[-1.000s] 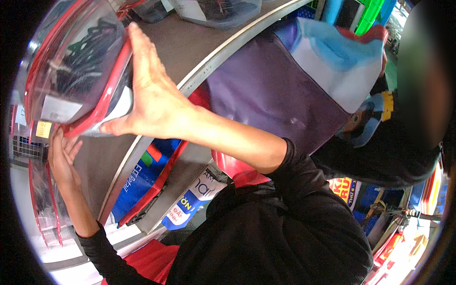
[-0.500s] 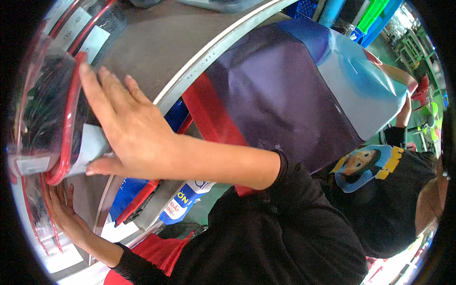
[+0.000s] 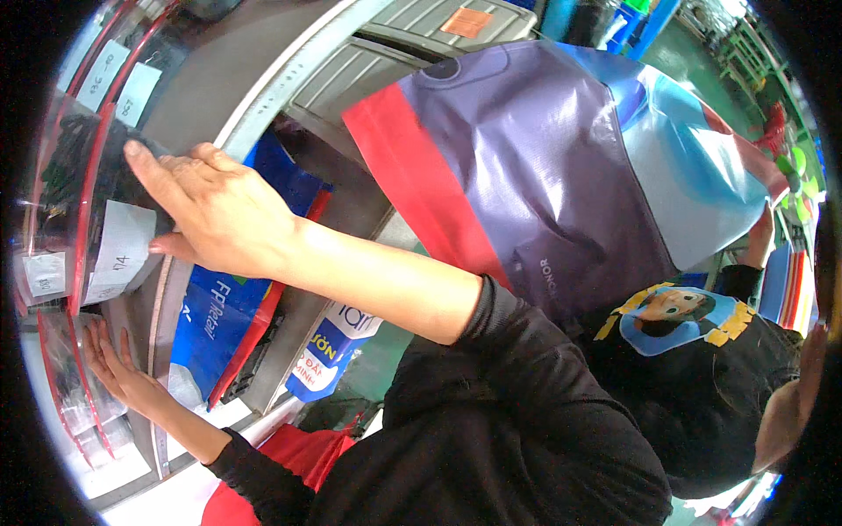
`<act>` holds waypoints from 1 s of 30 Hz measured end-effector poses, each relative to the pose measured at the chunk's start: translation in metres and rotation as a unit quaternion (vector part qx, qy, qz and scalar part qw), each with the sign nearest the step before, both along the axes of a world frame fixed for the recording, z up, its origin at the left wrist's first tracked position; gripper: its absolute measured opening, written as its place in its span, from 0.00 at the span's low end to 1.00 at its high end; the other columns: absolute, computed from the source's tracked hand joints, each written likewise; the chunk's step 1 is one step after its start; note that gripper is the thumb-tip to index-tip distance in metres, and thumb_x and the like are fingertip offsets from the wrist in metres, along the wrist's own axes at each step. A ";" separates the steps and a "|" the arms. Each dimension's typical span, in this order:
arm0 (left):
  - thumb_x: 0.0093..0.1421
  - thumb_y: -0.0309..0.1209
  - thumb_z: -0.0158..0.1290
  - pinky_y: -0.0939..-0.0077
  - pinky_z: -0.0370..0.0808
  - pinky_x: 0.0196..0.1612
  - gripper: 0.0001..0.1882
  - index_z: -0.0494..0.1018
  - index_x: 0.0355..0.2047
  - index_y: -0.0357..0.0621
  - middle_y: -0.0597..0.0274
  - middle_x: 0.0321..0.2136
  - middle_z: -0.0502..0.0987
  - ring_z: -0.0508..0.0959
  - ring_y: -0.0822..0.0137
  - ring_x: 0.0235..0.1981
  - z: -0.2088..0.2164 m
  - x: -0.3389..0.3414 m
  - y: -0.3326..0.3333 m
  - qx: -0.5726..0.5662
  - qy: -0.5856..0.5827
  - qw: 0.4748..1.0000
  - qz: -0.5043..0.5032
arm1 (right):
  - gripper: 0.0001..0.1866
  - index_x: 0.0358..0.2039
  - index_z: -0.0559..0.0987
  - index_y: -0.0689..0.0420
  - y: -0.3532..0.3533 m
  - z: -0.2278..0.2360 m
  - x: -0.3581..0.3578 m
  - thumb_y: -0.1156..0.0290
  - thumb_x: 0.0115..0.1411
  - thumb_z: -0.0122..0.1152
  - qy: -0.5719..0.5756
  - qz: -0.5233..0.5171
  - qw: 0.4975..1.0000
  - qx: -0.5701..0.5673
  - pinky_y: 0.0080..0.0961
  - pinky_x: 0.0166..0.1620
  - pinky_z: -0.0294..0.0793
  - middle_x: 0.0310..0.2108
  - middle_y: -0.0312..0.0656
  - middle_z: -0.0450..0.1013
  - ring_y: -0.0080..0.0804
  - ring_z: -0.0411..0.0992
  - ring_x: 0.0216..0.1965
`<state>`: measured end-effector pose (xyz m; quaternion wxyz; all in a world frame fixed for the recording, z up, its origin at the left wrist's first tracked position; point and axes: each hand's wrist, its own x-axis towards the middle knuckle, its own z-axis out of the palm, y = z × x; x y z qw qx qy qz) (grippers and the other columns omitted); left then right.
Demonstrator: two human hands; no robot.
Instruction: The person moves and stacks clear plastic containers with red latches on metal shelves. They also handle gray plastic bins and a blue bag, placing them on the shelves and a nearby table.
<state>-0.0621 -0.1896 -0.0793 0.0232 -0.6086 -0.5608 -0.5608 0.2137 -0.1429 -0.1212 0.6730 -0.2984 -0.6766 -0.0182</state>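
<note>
Under right hand (image 3: 224, 215), bin (image 3: 83, 188) contents unclear

The clear red-rimmed bins (image 3: 79, 210) stand packed side by side on the shelf (image 3: 263, 96), leaving no gap between them. The right hand (image 3: 224, 215) lies flat across one bin's face, the left hand (image 3: 114, 368) presses the bin below. A large purple-and-blue bag (image 3: 561, 175) crowds the right side, a blue bag (image 3: 219, 316) hangs under the shelf edge
</note>
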 end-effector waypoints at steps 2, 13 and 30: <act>0.64 0.31 0.39 0.60 0.70 0.52 0.21 0.60 0.55 0.36 0.51 0.53 0.65 0.67 0.57 0.55 -0.005 0.009 0.006 -0.014 -0.030 0.999 0.002 | 0.46 0.56 0.58 0.67 0.013 -0.009 0.000 0.58 0.40 0.68 0.016 -0.038 0.999 0.034 0.36 0.48 0.65 0.32 0.50 0.71 0.44 0.71 0.36; 0.64 0.30 0.32 0.59 0.67 0.55 0.22 0.58 0.56 0.32 0.48 0.53 0.65 0.67 0.54 0.55 -0.012 0.008 0.031 -0.042 -0.044 0.998 -0.025 | 0.38 0.50 0.65 0.67 0.060 -0.041 -0.011 0.56 0.44 0.64 0.024 -0.071 0.996 0.042 0.31 0.43 0.66 0.26 0.43 0.73 0.38 0.72 0.30; 0.63 0.30 0.36 0.63 0.69 0.55 0.21 0.60 0.56 0.35 0.49 0.56 0.62 0.66 0.56 0.56 -0.003 -0.008 0.035 -0.070 -0.013 0.997 -0.005 | 0.28 0.45 0.72 0.56 0.080 -0.045 -0.032 0.56 0.44 0.62 0.068 -0.077 0.991 0.091 0.29 0.41 0.65 0.21 0.37 0.70 0.35 0.70 0.27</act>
